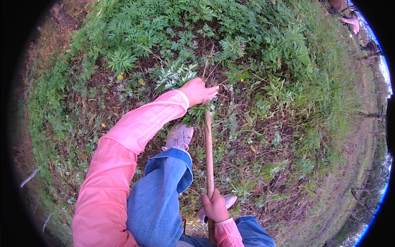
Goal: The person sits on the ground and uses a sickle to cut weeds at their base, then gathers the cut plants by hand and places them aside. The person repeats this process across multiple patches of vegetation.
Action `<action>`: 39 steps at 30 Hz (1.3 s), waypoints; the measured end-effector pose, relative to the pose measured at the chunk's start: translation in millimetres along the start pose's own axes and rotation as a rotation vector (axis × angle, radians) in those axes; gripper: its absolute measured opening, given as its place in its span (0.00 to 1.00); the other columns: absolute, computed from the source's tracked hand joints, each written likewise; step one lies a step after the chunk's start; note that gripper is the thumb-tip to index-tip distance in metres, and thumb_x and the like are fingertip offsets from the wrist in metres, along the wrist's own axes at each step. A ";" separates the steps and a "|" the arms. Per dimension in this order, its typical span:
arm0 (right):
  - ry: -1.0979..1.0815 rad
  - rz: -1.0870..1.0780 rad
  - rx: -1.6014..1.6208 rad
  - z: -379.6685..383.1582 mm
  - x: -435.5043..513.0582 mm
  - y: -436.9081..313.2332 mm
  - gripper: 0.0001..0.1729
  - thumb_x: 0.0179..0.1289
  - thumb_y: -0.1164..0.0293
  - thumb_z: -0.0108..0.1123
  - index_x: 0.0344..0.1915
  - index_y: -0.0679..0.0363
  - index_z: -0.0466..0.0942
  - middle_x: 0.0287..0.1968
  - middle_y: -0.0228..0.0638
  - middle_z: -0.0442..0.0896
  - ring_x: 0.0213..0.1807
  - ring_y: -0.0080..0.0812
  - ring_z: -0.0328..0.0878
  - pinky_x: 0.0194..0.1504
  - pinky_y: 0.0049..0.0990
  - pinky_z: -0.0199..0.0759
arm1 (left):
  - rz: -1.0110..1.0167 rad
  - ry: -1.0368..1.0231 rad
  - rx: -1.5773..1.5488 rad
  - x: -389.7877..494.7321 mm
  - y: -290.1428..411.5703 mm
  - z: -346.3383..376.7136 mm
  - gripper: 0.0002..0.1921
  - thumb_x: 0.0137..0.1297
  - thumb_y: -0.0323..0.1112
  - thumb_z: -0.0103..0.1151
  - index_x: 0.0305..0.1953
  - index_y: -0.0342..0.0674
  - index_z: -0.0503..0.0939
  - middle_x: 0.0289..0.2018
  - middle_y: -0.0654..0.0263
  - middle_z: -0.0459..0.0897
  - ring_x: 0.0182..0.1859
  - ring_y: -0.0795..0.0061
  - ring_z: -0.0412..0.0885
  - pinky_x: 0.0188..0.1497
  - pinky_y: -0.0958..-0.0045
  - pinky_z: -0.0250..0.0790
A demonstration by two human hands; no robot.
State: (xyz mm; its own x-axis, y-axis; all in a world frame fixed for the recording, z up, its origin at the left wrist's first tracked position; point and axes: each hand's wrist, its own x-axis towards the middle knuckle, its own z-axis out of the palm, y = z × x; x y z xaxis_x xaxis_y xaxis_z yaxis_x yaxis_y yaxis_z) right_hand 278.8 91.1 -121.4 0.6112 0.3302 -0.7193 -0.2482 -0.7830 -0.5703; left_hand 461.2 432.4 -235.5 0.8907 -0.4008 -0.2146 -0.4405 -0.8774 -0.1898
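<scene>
My left hand (200, 92) reaches out ahead of me over a bunch of leafy green stems (197, 115), with pale leaf undersides (176, 76) fanned out on its far left side. The hand lies at the bunch, its fingers pointing right; how they hold the stems is hidden. My right hand (215, 206) is wrapped round a long wooden handle (209, 154) near my body. The handle runs away from me to the leaves beside my left hand, where its far end is hidden by leaves.
Dense leafy plants (148, 27) grow beyond my hands. Dry stalks and low weeds (253, 139) cover the ground at the right. My shoes (179, 136) stand close to the handle. A person in pink (352, 24) is at the far upper right; a tree stump (63, 17) is at the upper left.
</scene>
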 end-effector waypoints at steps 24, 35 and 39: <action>0.249 0.078 0.630 -14.1 15.3 -8.1 0.13 0.71 0.66 0.58 0.38 0.60 0.64 0.17 0.25 0.67 0.11 0.18 0.63 0.10 0.21 0.56 | -0.391 0.538 -0.632 -35.8 -30.6 -5.4 0.16 0.39 0.22 0.64 0.33 0.38 0.75 0.32 0.59 0.73 0.43 0.52 0.75 0.48 0.56 0.69; 0.657 -0.004 -0.492 -145.3 185.1 -45.4 0.15 0.75 0.63 0.49 0.40 0.65 0.66 0.27 0.46 0.82 0.24 0.42 0.82 0.22 0.37 0.80 | -0.331 0.491 -0.595 -27.1 -19.3 -10.8 0.17 0.37 0.20 0.64 0.34 0.38 0.77 0.37 0.59 0.75 0.47 0.55 0.76 0.50 0.59 0.70; 0.549 0.020 -0.218 -111.7 151.5 -20.5 0.15 0.74 0.62 0.50 0.38 0.65 0.66 0.26 0.42 0.80 0.19 0.33 0.76 0.18 0.27 0.74 | -0.370 0.439 -0.484 -51.2 -21.4 24.0 0.22 0.36 0.22 0.67 0.39 0.35 0.79 0.48 0.56 0.79 0.56 0.55 0.76 0.62 0.62 0.68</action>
State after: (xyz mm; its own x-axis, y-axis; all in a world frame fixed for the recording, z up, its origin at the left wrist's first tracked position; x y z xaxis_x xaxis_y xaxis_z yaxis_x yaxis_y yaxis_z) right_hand 460.3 98.3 -174.3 0.9219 0.0389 -0.3854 -0.1388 -0.8957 -0.4225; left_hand 422.4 478.0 -243.4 0.9785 -0.0363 0.2029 -0.0952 -0.9527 0.2888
